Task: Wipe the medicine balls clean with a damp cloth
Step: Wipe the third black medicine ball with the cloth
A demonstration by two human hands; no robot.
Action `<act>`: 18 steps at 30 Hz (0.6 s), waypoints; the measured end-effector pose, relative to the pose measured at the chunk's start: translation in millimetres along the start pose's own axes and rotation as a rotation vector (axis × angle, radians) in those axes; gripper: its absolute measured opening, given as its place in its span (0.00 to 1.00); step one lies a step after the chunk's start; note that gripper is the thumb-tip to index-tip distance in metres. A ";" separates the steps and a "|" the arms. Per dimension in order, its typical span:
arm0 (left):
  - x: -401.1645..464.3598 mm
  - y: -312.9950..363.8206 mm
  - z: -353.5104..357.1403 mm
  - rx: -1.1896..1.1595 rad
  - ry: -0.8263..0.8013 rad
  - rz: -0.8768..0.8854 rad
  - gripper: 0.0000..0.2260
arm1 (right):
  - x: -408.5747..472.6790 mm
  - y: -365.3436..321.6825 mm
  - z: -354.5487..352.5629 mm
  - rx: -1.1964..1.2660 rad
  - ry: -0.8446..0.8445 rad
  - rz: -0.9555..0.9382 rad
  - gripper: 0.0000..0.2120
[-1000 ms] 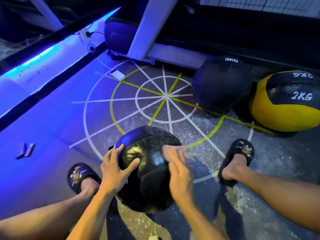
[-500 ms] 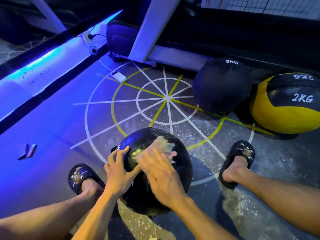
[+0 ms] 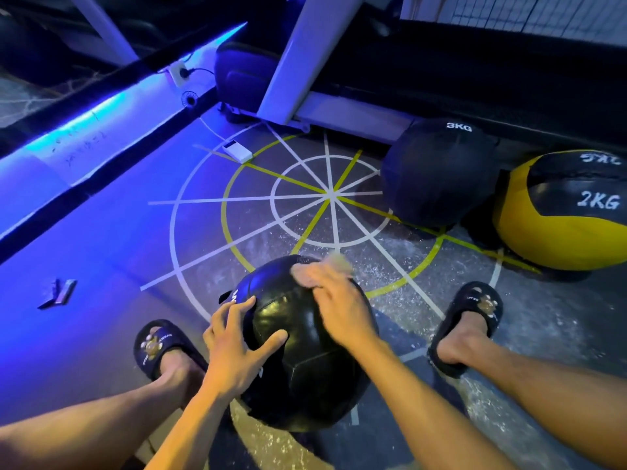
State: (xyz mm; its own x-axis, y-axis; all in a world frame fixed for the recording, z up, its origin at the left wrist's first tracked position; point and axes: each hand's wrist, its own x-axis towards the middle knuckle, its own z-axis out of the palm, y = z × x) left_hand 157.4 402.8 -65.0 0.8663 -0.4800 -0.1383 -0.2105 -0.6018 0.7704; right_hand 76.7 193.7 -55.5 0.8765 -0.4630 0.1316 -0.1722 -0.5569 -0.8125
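While left hand [image 3: 234, 354] steadies black ball [image 3: 305, 361], cloth [image 3: 325, 269] under right hand [image 3: 336, 303], atop ball

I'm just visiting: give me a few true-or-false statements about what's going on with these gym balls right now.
1. The right hand presses a cloth on the glossy black medicine ball. True.
2. The left hand is lifted off that ball. False: it rests spread on the ball's side.
3. The yellow-and-black ball is marked 2KG. True.
4. The matte black ball is marked 5KG. False: it reads 3KG.
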 end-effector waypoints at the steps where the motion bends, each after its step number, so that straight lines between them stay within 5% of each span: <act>1: -1.9 -0.5 -0.9 -0.004 0.004 -0.008 0.40 | 5.1 14.1 -12.4 0.021 0.034 0.144 0.21; 3: -6.2 0.0 0.1 0.028 -0.006 -0.013 0.39 | 6.0 32.6 -36.4 0.073 0.067 0.491 0.18; 5: -10.1 1.8 2.0 0.026 -0.014 -0.009 0.39 | -3.2 30.2 -32.8 0.028 0.061 0.521 0.18; 10: -17.2 2.6 -0.2 0.060 -0.027 0.007 0.41 | -18.2 -24.3 6.2 -0.179 -0.064 -0.314 0.22; 11: -19.6 1.8 -1.7 0.061 -0.031 0.008 0.41 | -14.9 -16.5 3.5 -0.182 -0.102 -0.323 0.23; 15: -28.8 1.0 -0.5 0.076 -0.041 0.018 0.43 | 13.5 29.8 -34.5 -0.091 -0.071 0.438 0.17; 16: -30.0 1.1 -0.2 0.094 -0.043 0.025 0.43 | 14.0 27.3 -35.3 -0.110 -0.069 0.485 0.17; 18: -27.7 0.1 -4.6 0.113 -0.068 0.044 0.42 | 8.7 3.0 -21.5 -0.085 -0.085 0.239 0.17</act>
State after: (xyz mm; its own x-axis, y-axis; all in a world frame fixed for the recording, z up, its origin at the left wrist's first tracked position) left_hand 135.5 419.0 -58.2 0.8233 -0.5471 -0.1511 -0.3001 -0.6455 0.7023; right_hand 74.1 173.2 -44.5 0.8404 -0.5307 -0.1097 -0.4132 -0.4964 -0.7635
